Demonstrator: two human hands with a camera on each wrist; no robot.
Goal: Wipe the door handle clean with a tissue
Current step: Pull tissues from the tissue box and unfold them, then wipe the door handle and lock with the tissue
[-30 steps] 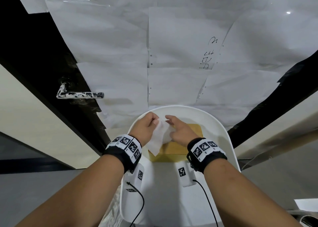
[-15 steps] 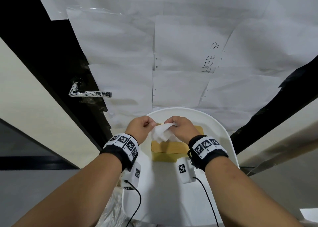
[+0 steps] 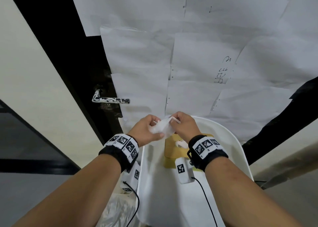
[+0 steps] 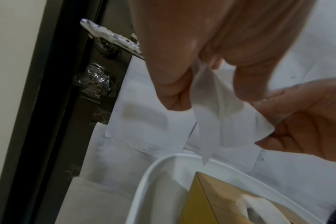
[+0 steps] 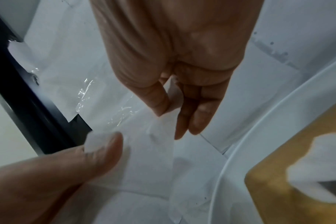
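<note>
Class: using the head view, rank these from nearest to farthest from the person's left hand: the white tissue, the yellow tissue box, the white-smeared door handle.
1. White tissue: pinched in the left hand itself.
2. Yellow tissue box: just right of it, on the white chair.
3. White-smeared door handle: up and left, on the black door.

Two bare forearms reached in from the near edge, no sleeves on either. Each wrist wore a black band [image 3: 118, 153] topped with white squares printed with black-and-white coded markers. A small white camera unit [image 3: 182, 170] carrying one such marker hung under each wrist, and a thin black cable [image 3: 205, 198] trailed back from each.
</note>
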